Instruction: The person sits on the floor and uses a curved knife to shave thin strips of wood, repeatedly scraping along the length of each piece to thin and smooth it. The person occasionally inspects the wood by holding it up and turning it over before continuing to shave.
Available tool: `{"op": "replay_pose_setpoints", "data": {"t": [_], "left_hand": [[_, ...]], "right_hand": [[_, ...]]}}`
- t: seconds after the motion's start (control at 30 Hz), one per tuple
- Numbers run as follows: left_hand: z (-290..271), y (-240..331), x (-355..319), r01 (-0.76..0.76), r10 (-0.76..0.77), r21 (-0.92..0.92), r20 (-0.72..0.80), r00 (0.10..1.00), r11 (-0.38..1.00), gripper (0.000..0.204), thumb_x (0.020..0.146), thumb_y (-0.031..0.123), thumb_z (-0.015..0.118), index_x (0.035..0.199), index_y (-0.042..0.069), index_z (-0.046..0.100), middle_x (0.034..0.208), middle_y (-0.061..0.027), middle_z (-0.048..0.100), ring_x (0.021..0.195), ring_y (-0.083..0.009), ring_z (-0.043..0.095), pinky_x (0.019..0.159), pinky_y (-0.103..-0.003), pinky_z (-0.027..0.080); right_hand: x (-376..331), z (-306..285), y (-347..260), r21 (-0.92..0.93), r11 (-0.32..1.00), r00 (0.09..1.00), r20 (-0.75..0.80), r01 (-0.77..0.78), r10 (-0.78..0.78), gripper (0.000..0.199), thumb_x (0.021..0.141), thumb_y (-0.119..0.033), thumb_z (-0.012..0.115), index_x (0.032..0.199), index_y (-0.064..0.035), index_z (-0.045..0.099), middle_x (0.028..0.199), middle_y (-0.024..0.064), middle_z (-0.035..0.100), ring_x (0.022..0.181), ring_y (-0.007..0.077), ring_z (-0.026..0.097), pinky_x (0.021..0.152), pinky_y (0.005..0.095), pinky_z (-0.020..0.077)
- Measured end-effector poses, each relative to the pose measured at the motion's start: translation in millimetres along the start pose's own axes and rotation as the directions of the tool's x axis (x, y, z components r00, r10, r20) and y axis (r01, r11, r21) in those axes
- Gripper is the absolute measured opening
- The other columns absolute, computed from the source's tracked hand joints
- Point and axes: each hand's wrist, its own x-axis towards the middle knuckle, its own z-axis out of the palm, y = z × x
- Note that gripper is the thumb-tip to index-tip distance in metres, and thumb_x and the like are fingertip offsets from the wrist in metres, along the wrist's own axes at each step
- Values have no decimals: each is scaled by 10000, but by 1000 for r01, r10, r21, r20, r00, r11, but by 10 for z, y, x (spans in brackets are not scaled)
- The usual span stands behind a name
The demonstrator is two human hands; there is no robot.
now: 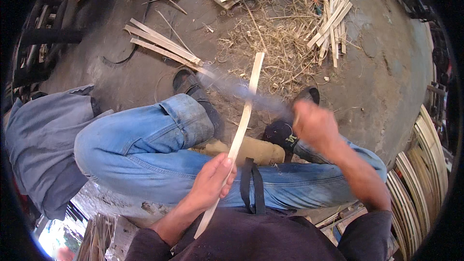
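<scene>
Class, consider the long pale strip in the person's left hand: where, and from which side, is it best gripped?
Probably the lower stretch of the long pale strip, from the person's left, pinching its flat faces: it is slender, and the blurred tool in the right hand crosses its upper part.
</scene>
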Motion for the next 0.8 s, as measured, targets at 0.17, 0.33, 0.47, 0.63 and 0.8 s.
{"op": "replay_pose_setpoints", "data": {"t": [0.17,0.33,0.47,0.63,0.8], "left_hand": [[41,5,8,-30,31,19,-32,999,999,246,1048,298,426,1002,71,509,725,7,489,558,-44,426,479,-202,369],[20,2,63,-129,131,79,-17,991,988,207,1039,232,434,1129,64,513,756,0,520,595,-35,400,523,-189,360],[2,35,26,-146,162,296,-30,986,944,245,1029,198,428,1218,60,502,759,5,509,596,-33,382,525,-194,350],[-1,100,-18,-62,83,311,-57,995,949,247,1009,160,429,1193,29,531,730,-25,528,649,-99,481,612,-285,420],[-8,52,-37,-130,157,413,-31,987,901,253,1010,150,416,1194,27,540,717,-34,537,679,-120,525,644,-297,442]], "right_hand": [[-14,-187,-125,198,967,987,-17,162,-161,177,761,-133,652,880,-80,532,781,144,632,694,334,671,590,452,541],[143,-155,-45,73,997,999,-33,-26,29,112,793,-139,600,855,-75,532,773,144,634,671,340,668,577,472,543],[-96,-204,-367,178,972,975,136,153,-178,84,842,-138,553,866,-60,532,785,166,642,666,375,663,571,493,538],[70,-150,-105,142,986,995,-42,-82,89,177,771,-120,642,899,-61,536,727,134,614,642,330,664,561,449,547],[20,-87,-164,178,984,1000,21,0,-3,276,813,-190,704,962,-22,544,823,187,656,708,354,668,619,421,549]]}}
